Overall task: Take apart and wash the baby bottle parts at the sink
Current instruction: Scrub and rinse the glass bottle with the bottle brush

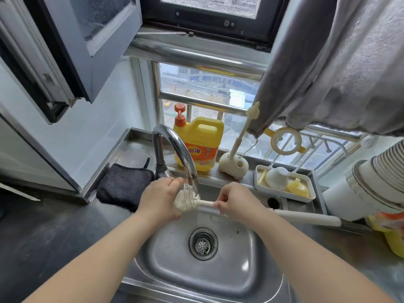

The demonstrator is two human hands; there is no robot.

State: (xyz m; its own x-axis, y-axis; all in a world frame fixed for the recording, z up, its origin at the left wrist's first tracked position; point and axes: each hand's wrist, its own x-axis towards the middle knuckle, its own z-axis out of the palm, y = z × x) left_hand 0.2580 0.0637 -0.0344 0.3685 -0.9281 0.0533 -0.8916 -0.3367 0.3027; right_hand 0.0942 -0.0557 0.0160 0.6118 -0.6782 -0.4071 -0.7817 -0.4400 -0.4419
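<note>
Your forearms reach forward and converge; your left hand [158,199] curls in a grip, your right hand [235,201] pinches with bent fingers.

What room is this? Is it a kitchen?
Probably a small home kitchen: a steel sink under a curved tap, a yellow dish soap jug on the window ledge, and a bottle brush in use.

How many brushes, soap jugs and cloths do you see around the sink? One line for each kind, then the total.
Brushes: 2, one in the bottle worked by the right hand while the left hand holds the bottle, one standing in the holder
Soap jugs: 1, the yellow jug
Cloths: 1, the black cloth
Total: 4
</note>
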